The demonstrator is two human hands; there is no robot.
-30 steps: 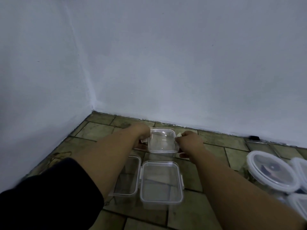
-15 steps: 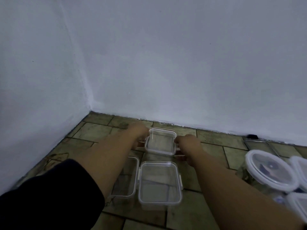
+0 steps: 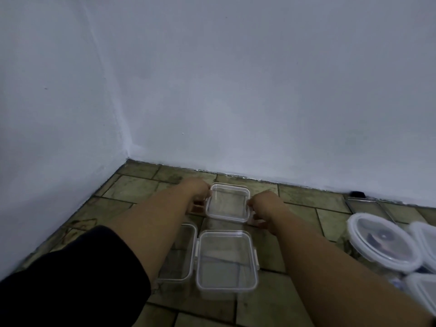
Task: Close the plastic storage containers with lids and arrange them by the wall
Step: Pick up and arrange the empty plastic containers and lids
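Two bare hands reach across a tiled floor (image 3: 132,187) toward the corner of a pale wall (image 3: 236,90). Between them sits a small container (image 3: 227,202) of clear plastic, rectangular, with a lid on top, close to the far wall but apart from it. The left hand (image 3: 197,193) clasps its left side with fingers curled down over the edge. The right hand (image 3: 263,205) clasps its right side in the same way. The left arm wears a black sleeve (image 3: 70,279).

Nearer, just in front of the small one, stands a larger container (image 3: 226,260), also clear and lidded. Beside it on the left, a third container (image 3: 181,251) is partly hidden behind the left forearm. At the far right, well apart, several round containers (image 3: 382,241) with white-rimmed lids cluster together; the largest holds something dark, too blurred to identify.
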